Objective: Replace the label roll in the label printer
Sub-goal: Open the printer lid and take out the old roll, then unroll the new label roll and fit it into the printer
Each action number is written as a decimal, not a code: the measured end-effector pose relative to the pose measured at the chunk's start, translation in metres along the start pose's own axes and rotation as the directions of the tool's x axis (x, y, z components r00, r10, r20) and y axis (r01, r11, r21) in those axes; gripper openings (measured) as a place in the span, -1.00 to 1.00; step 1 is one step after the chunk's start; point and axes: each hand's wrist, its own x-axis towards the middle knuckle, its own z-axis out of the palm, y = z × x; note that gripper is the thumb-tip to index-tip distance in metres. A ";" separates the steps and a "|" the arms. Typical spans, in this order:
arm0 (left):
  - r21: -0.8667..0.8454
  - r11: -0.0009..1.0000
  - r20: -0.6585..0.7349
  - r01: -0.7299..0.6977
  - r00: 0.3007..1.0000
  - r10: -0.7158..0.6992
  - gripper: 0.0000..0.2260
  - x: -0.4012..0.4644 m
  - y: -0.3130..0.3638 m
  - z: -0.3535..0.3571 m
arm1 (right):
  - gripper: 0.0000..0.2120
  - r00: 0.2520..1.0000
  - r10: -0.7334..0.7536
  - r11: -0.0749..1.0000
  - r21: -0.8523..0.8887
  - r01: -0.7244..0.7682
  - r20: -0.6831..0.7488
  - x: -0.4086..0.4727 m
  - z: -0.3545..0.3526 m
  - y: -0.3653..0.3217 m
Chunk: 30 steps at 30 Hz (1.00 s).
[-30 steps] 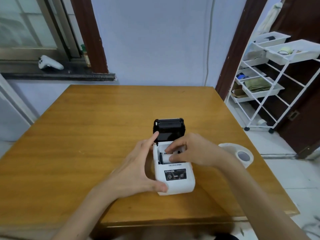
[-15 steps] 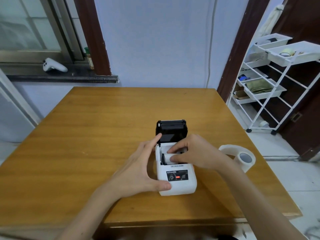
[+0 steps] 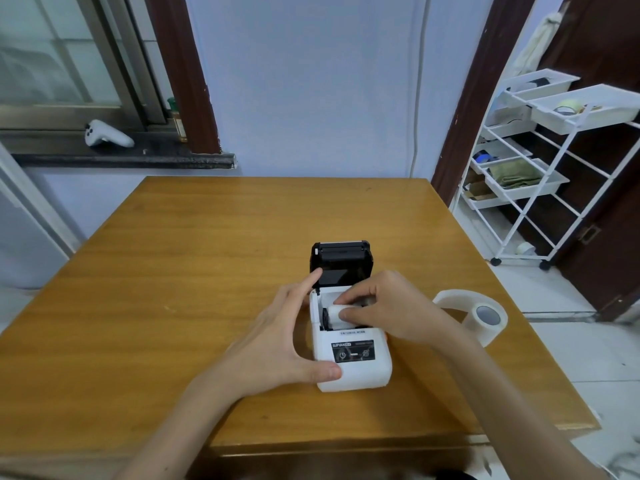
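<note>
A small white label printer (image 3: 353,370) stands on the wooden table (image 3: 173,289), its black lid (image 3: 341,263) flipped open and upright. My left hand (image 3: 277,341) holds the printer's left side, thumb at its front corner and index finger up by the lid. My right hand (image 3: 388,308) pinches a small white label roll (image 3: 335,315) that sits in the printer's open bay. Most of that roll is hidden under my fingers. A larger white label roll (image 3: 485,318) lies on the table to the right of the printer.
A white wire trolley (image 3: 540,174) with trays stands on the floor beyond the table's right edge. On the windowsill at back left lies a white controller (image 3: 104,133). The table's near edge runs just below my forearms.
The view has shifted slightly. My right hand's fingers have adjusted a little on the roll in the bay. My left hand keeps its hold on the printer.
</note>
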 end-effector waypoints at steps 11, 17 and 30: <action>-0.031 0.999 -0.004 -0.009 1.000 0.009 0.06 0.001 -0.001 0.001 | -0.84 0.983 -0.023 0.910 0.404 0.098 -0.184 -0.019 -0.007 -0.005; -0.036 0.999 -0.015 -0.020 1.000 0.019 0.03 0.000 -0.001 0.002 | -0.75 0.938 0.064 0.920 0.385 0.077 -0.341 -0.040 -0.028 0.005; -0.038 0.999 -0.015 -0.024 1.000 0.023 0.01 0.000 -0.002 0.002 | -0.81 0.971 0.215 0.842 -0.483 -0.239 -0.106 0.008 -0.070 0.037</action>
